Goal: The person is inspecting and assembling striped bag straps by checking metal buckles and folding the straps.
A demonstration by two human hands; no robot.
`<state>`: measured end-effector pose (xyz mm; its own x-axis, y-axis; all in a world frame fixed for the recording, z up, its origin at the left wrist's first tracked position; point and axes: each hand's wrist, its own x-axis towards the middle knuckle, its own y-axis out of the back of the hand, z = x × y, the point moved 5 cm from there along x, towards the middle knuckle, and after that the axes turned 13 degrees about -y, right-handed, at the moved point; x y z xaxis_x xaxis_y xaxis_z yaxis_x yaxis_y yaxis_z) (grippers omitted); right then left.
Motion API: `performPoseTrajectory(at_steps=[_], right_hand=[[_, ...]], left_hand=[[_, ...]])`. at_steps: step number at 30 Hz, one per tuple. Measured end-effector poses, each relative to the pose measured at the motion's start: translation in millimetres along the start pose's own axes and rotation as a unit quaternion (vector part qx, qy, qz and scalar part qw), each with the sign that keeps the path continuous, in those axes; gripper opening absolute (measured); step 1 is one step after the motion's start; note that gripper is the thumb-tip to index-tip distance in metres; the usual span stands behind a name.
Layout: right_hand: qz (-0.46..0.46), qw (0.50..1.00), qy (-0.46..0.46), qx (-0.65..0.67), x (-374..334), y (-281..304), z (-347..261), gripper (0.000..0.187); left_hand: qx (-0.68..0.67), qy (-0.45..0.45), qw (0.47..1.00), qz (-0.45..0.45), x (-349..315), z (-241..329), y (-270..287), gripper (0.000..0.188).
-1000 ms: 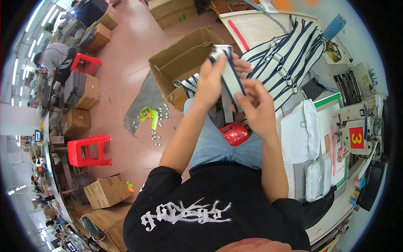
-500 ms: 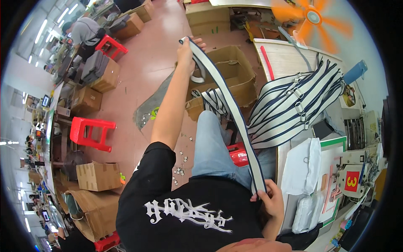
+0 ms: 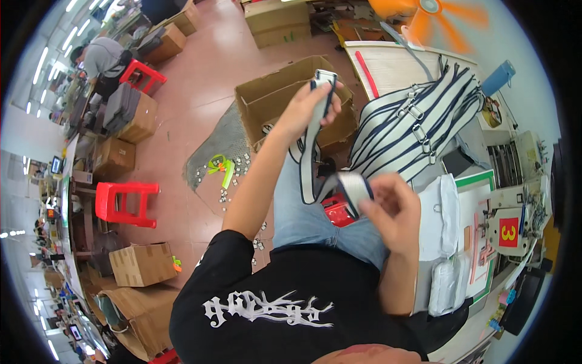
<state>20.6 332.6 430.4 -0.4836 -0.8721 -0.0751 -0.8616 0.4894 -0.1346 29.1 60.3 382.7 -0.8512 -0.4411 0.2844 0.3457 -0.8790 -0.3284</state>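
A white webbing strap with dark blue edges [image 3: 307,176] hangs slack in a curve between my hands, above my lap. My left hand [image 3: 312,109] is closed round its far part, near the cardboard box, and a metal buckle [image 3: 326,75] shows at the strap's top end just beyond the fingers. Nearer to me, my right hand [image 3: 395,209] pinches the other part between thumb and fingers, where the strap bends over in a pale fold. To the right, a thick pile of similar striped straps [image 3: 400,130] with metal buckles lies on the table.
An open cardboard box [image 3: 251,97] on the floor holds more strap. Right of me stand a sewing machine [image 3: 509,233] and white plastic packages [image 3: 448,282]. An orange fan [image 3: 429,7] spins at the back. Red stools [image 3: 128,203] and cartons [image 3: 144,264] stand left; a person [image 3: 104,60] works farther off.
The strap was stretched long between my hands and now sags. My right hand has moved forward from beside my body, and my left hand has come lower and to the right.
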Motion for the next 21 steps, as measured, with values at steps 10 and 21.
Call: performPoseTrajectory(at_steps=[10,21], right_hand=[[0.148,0.986,0.035,0.069,61,14,25,0.016],[0.048,0.991,-0.110,0.060,-6,13,73,0.029]], left_hand=[[0.069,-0.093,0.992,-0.054,-51,-12,-72,0.032],[-0.105,-0.018,0.989,0.098,-30,-45,-36,0.024]])
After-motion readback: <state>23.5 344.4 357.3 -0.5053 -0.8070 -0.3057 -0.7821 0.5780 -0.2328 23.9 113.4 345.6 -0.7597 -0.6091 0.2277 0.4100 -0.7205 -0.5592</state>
